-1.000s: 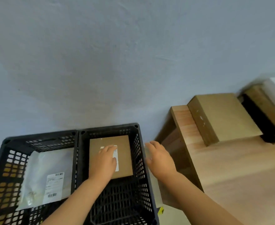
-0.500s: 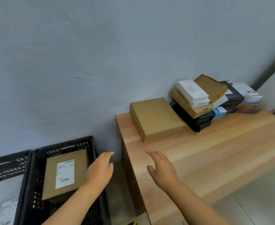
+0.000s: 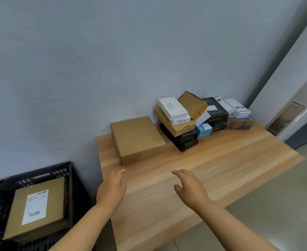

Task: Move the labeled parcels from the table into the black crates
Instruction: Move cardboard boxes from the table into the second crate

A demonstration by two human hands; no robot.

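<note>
Both your hands hang released over the bare front of the bench (image 3: 221, 160), holding nothing: the left hand (image 3: 112, 190) near its left edge, the right hand (image 3: 189, 185) further along. Just beyond your left hand a flat brown box (image 3: 137, 139) lies against the wall, and beside it, touching, leans a pile of parcels (image 3: 194, 116), white, brown, black and blue, some tilted. Left of the bench, lower down, a labeled parcel (image 3: 37, 205) already lies in the crate (image 3: 73, 178).
</note>
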